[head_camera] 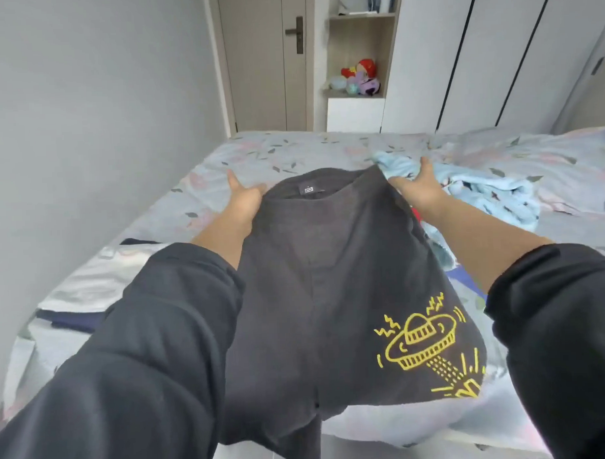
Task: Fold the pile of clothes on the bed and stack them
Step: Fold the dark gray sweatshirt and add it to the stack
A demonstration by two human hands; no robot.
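Arms stretched forward over bed (291, 150), left hand (245, 198) and right hand (419, 187) gripping dark shorts (330, 280) by waistband, thumbs raised

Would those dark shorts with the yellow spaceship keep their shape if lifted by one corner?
Probably not: the dark shorts sag between the left hand and right hand, legs drooping, so likely floppy. Probably light too: a grip at the waistband alone carries them.
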